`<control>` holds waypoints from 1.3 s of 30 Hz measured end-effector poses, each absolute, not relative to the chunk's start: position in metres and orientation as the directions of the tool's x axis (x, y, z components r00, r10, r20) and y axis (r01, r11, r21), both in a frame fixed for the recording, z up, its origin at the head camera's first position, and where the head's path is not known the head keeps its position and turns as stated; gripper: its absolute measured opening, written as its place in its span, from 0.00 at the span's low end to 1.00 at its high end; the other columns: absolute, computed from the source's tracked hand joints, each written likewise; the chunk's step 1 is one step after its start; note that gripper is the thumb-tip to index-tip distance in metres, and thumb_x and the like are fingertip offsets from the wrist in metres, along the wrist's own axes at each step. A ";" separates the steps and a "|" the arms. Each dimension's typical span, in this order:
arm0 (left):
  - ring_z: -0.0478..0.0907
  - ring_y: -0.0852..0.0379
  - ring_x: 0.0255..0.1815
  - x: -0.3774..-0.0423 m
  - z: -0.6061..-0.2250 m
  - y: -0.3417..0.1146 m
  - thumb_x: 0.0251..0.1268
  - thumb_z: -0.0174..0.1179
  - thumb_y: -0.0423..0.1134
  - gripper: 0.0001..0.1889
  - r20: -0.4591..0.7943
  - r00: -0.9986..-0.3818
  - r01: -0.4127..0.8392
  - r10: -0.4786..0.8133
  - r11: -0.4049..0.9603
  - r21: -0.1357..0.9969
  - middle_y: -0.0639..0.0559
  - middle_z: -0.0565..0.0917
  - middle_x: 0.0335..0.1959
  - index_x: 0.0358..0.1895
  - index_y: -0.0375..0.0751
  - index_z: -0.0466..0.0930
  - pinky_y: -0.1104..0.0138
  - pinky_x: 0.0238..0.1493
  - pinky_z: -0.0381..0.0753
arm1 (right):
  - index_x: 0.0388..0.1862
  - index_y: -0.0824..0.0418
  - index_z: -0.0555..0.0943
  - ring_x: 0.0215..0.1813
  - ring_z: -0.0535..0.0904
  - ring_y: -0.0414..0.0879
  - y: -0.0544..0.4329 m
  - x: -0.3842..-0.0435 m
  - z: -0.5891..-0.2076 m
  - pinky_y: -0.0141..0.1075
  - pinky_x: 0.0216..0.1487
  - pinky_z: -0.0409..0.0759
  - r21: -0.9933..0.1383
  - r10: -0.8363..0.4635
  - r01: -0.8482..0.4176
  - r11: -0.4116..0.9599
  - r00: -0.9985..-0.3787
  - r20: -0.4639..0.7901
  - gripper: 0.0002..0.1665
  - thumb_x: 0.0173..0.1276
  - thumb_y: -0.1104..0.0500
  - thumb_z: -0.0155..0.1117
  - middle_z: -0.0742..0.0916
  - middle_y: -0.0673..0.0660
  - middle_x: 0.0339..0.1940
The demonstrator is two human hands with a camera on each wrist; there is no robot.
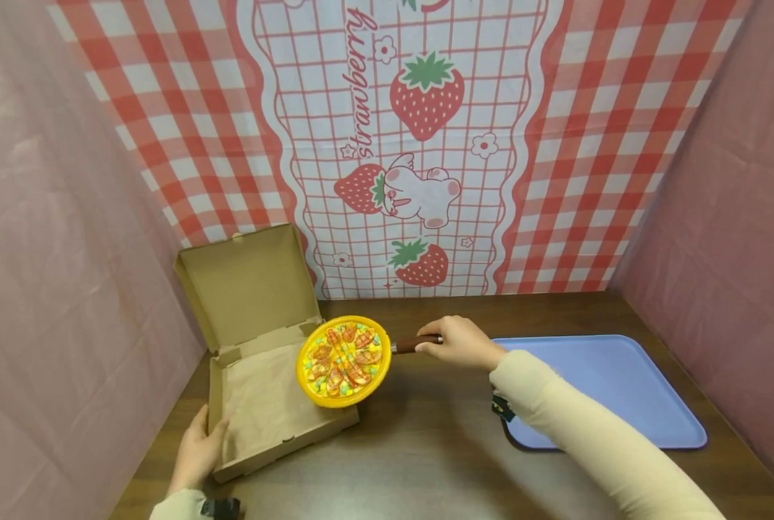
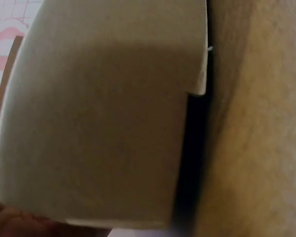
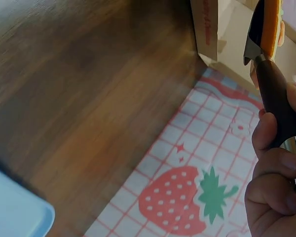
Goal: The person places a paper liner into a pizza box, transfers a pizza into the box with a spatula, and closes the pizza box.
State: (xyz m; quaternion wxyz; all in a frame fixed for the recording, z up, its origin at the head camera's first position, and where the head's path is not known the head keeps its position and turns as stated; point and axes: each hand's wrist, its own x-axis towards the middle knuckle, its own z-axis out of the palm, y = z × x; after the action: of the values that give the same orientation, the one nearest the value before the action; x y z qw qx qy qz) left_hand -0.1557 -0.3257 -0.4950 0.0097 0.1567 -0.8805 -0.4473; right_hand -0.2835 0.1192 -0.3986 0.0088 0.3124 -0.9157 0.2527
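In the head view, a toy pizza [image 1: 344, 361] with a yellow crust hangs tilted over the right part of an open cardboard pizza box [image 1: 257, 426]. It rests on a server whose brown handle [image 1: 416, 343] my right hand [image 1: 461, 343] grips. The right wrist view shows the fingers [image 3: 271, 192] curled round this dark handle; a metal blade [image 3: 256, 29] lies under the pizza, mostly hidden. At the box's front left corner, my left hand [image 1: 195, 451] holds the side wall. That wall [image 2: 98, 123] fills much of the left wrist view, hiding most of the fingers.
A light blue tray [image 1: 621, 390] lies on the right of the brown wooden table [image 1: 426, 462], partly behind my right forearm. The box's raised lid [image 1: 250, 289] leans near the checked strawberry backdrop [image 1: 426, 180]. Pink curtains [image 1: 68, 289] hang at both sides.
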 end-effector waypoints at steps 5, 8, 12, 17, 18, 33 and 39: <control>0.49 0.26 0.75 -0.153 -0.502 -0.329 0.75 0.41 0.34 0.33 -0.125 -0.956 -0.251 -0.267 0.517 0.819 0.19 0.49 0.73 0.75 0.22 0.39 0.40 0.75 0.51 | 0.43 0.55 0.88 0.27 0.75 0.36 0.101 -0.287 -0.404 0.31 0.33 0.75 -0.443 -0.593 -0.602 0.664 -0.785 0.179 0.13 0.66 0.49 0.67 0.89 0.47 0.33; 0.49 0.26 0.75 -0.152 -0.505 -0.331 0.76 0.39 0.35 0.32 -0.142 -0.955 -0.259 -0.262 0.494 0.830 0.20 0.48 0.74 0.75 0.24 0.38 0.40 0.75 0.51 | 0.43 0.56 0.88 0.30 0.78 0.36 0.090 -0.287 -0.406 0.33 0.35 0.77 -0.445 -0.607 -0.612 0.654 -0.775 0.175 0.12 0.67 0.51 0.67 0.90 0.48 0.36; 0.46 0.28 0.76 -0.151 -0.508 -0.332 0.77 0.37 0.35 0.32 -0.159 -0.951 -0.269 -0.264 0.464 0.844 0.22 0.47 0.75 0.76 0.26 0.38 0.41 0.76 0.49 | 0.45 0.57 0.88 0.37 0.82 0.39 0.076 -0.286 -0.407 0.36 0.40 0.81 -0.439 -0.619 -0.620 0.650 -0.767 0.168 0.13 0.67 0.52 0.67 0.90 0.50 0.40; 0.49 0.30 0.76 -0.150 -0.508 -0.330 0.77 0.36 0.35 0.31 -0.151 -0.951 -0.264 -0.271 0.450 0.853 0.22 0.49 0.74 0.76 0.27 0.39 0.41 0.76 0.49 | 0.43 0.56 0.88 0.36 0.83 0.41 0.061 -0.287 -0.410 0.37 0.41 0.81 -0.432 -0.621 -0.619 0.656 -0.768 0.157 0.12 0.67 0.51 0.66 0.90 0.49 0.38; 0.49 0.30 0.76 -0.150 -0.508 -0.330 0.77 0.35 0.35 0.31 -0.149 -0.950 -0.263 -0.273 0.451 0.853 0.22 0.49 0.74 0.76 0.27 0.39 0.42 0.76 0.50 | 0.43 0.56 0.88 0.36 0.83 0.41 0.058 -0.287 -0.412 0.37 0.40 0.82 -0.435 -0.621 -0.618 0.655 -0.768 0.156 0.12 0.67 0.52 0.67 0.90 0.49 0.38; 0.49 0.28 0.75 -0.148 -0.508 -0.330 0.77 0.34 0.35 0.30 -0.140 -0.950 -0.267 -0.280 0.488 0.831 0.22 0.50 0.74 0.76 0.26 0.40 0.40 0.76 0.50 | 0.40 0.54 0.88 0.31 0.78 0.39 0.011 -0.284 -0.425 0.35 0.36 0.77 -0.396 -0.618 -0.602 0.694 -0.780 0.101 0.11 0.67 0.51 0.65 0.89 0.48 0.33; 0.50 0.27 0.75 -0.148 -0.509 -0.330 0.78 0.33 0.36 0.30 -0.140 -0.949 -0.269 -0.282 0.496 0.825 0.21 0.50 0.73 0.76 0.26 0.41 0.39 0.75 0.50 | 0.39 0.54 0.88 0.30 0.78 0.40 -0.001 -0.282 -0.437 0.35 0.35 0.78 -0.390 -0.605 -0.585 0.711 -0.791 0.084 0.11 0.68 0.51 0.64 0.89 0.48 0.34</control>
State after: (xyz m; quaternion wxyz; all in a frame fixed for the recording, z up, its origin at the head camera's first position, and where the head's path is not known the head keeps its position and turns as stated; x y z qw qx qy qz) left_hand -0.1485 -0.3300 -0.5095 0.0067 0.1593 -0.8649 -0.4760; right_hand -0.2817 -0.0013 -0.4366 -0.0247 0.3220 -0.9246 0.2020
